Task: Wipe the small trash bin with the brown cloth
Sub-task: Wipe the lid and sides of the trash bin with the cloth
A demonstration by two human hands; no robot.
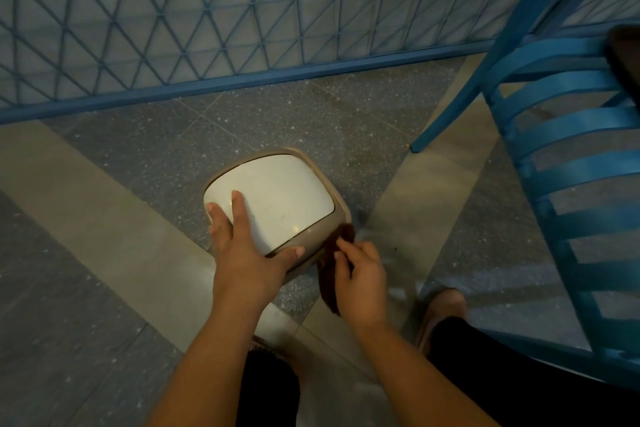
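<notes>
Head view: a small trash bin point(277, 204) is seen from above, standing on the floor point(311, 121) at frame centre, just in front of the person's feet. Bin body is beige, w/ a white domed lid point(280, 198) on top.

The left hand point(242, 246) is laid over the lid's near-left corner. Fingers are spread and mostly straight, pressed flat onto the white surface; thumb is stretched out along the near edge of the bin. Grip is wide, nothing is clutched in it, the bin is only steadied.

The right hand point(360, 274) is placed at the bin's near-right side, below the rim. A brown cloth point(332, 267) is held in it w/ curled fingers and pressed against the beige wall. Cloth is bunched; part is seen above the fingertips at the bin's corner, part hangs down under the palm. Exact amt of cloth touching the bin can't be told, as it is partly hidden by the hand.

A blue slatted chair point(561, 149) is seen at right, one leg set down on the floor well apart from the bin. A blue lattice fence point(242, 10) is run across the top of frame, behind the bin. A pink shoe point(440, 308) is seen near the right wrist, beside dark trousers.
</notes>
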